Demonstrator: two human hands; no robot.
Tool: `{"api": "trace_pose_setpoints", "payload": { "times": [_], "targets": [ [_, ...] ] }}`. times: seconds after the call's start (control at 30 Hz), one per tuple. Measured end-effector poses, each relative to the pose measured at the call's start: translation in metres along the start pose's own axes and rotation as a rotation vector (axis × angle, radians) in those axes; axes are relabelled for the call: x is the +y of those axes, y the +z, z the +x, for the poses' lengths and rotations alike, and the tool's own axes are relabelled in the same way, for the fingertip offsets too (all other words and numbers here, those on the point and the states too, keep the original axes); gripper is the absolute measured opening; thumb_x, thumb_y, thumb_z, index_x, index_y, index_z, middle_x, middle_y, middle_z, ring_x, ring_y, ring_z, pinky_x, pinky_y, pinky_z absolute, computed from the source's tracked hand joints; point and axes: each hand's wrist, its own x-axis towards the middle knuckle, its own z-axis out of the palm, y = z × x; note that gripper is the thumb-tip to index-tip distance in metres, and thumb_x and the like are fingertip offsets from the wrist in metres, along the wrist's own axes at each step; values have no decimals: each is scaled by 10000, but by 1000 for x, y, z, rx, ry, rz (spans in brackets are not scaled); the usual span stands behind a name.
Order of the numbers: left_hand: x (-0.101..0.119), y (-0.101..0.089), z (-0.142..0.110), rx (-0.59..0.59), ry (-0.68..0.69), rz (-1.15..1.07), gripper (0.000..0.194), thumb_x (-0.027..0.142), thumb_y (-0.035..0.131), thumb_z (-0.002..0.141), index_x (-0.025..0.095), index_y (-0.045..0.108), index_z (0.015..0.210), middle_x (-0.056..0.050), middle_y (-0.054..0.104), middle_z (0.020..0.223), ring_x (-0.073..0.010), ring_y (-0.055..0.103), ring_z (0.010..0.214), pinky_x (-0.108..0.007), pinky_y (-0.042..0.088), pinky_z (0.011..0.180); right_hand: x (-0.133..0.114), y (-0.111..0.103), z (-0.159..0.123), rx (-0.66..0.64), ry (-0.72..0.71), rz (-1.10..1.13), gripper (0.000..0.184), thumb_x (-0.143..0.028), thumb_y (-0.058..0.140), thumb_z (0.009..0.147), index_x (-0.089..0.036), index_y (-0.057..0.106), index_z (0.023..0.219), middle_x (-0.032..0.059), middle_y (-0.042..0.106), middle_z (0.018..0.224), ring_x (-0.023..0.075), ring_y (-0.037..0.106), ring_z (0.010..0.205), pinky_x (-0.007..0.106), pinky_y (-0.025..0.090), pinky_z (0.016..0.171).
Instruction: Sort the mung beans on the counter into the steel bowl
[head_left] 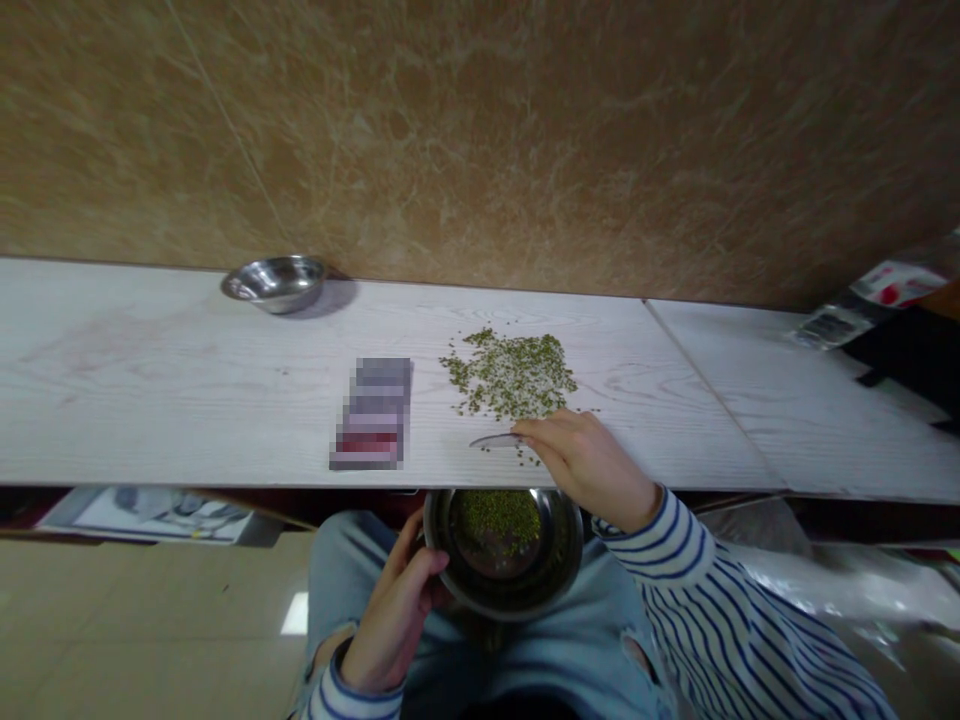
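Many small green mung beans lie scattered over the white wood-grain counter. My right hand is just in front of them, its fingers closed on a thin curved piece with a shiny edge, whose exact kind I cannot make out. A few beans lie loose near that piece. Below the counter's front edge, a steel bowl rests above my lap with more mung beans inside. My left hand grips the bowl's left side, thumb over the rim and fingers partly hidden behind it.
A second, smaller steel bowl stands at the back left by the marbled wall. Left of the beans lies a blurred-out flat rectangle. At the far right are a clear plastic package and a dark object.
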Motion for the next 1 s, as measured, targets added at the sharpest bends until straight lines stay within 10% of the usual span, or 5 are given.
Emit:
{"api": "trace_pose_setpoints", "payload": {
  "times": [0.47,1.0],
  "targets": [
    [0,6,1,-56,-26,26,501,175,612,670,212,552,1166,-43,671,1000,-194,597,840,-279,465,612,9,-21,-17,-156,-105,68,261,-215,423,937,-241,636,1086,26,686,956,160,581,920,300,406,800],
    [-15,26,-1,-141,-76,-21,543,162,581,693,220,509,1229,-45,651,1064,-189,578,889,-276,468,639,-8,-3,-57,114,102,-191,265,-226,407,948,-185,593,1132,75,683,904,180,588,847,320,387,751]
  ]
}}
